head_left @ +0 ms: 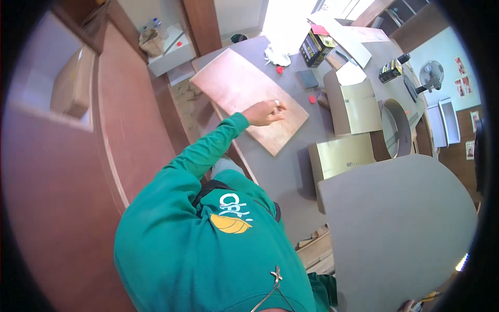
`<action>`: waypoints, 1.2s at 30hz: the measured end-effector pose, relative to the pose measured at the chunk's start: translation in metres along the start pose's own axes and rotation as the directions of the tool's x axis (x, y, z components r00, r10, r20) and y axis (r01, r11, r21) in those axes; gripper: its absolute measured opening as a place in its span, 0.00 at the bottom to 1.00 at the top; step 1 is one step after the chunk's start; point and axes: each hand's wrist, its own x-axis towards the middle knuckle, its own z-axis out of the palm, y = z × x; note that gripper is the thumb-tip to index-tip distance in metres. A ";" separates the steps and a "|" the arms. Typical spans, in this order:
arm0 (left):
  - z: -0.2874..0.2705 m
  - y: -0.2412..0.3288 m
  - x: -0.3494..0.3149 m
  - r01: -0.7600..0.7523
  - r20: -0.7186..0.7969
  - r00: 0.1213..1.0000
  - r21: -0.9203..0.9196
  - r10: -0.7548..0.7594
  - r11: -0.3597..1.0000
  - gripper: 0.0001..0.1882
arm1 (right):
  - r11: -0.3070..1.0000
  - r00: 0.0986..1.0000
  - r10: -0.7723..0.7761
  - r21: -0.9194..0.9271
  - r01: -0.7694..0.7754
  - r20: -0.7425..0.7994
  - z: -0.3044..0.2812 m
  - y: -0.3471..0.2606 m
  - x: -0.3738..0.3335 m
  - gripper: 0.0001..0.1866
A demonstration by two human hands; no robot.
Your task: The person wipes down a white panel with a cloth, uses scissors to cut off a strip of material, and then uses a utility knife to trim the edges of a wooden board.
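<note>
My left hand [265, 113], in a green sleeve, is over the right part of a pale pinkish wooden board [236, 83]. Its fingers are loosely bent and a little apart, and nothing shows in them. Whether they touch the board is hard to tell. Close on my right stands a large grey panel [397, 218] with rounded corners. My right sleeve passes behind it, and what look like the fingers of my right hand [407, 306] show at its lower edge, closed on it. Most of that hand is hidden.
The grey table [280, 177] bears a black can [316, 47], a white cloth [277, 54], a dark block [307, 79], red caps [312, 99], gold-faced box pieces [358, 106] and a curved band [396, 127]. Farther right are another can [391, 70] and a fan [431, 75]. A reddish-brown partition [132, 88] rises on the left.
</note>
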 end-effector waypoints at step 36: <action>-0.308 -0.522 0.171 0.143 0.597 0.739 0.311 -0.311 0.939 0.22 | 0.917 0.991 0.107 -0.378 -0.130 -0.081 0.267 -0.375 -0.342 0.26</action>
